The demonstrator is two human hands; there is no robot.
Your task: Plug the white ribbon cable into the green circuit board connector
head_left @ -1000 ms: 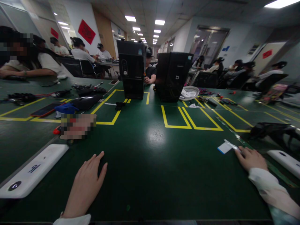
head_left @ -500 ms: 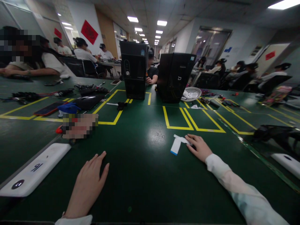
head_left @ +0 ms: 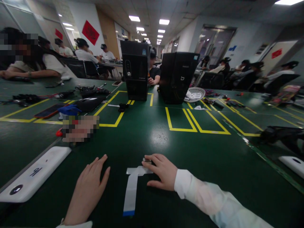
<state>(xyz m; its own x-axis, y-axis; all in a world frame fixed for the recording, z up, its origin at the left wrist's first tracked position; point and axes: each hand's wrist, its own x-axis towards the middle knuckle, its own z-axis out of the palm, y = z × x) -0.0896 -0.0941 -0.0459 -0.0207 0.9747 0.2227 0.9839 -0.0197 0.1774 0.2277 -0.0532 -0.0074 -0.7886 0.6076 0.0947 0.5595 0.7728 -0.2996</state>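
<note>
A flat white ribbon cable (head_left: 131, 193) with a blue end lies bent on the green table, between my two hands. My right hand (head_left: 161, 171) rests over its upper right end, fingers stretched out and thumb apart, index and middle fingertips touching a small piece at that end. What lies under those fingers is partly hidden. My left hand (head_left: 87, 186) is flat on the table to the left of the cable, open, its thumb spread and touching nothing but the tabletop.
Two black computer towers (head_left: 136, 69) stand at the back. A white basket (head_left: 194, 94) sits beside the right tower. A white power bank-like device (head_left: 35, 174) lies at left. Cables and tools lie along both sides, with yellow tape (head_left: 182, 129) on the table. People sit beyond.
My right hand has moved left and nearer to me, and the ribbon cable has slid along with it. My left hand stays in place.
</note>
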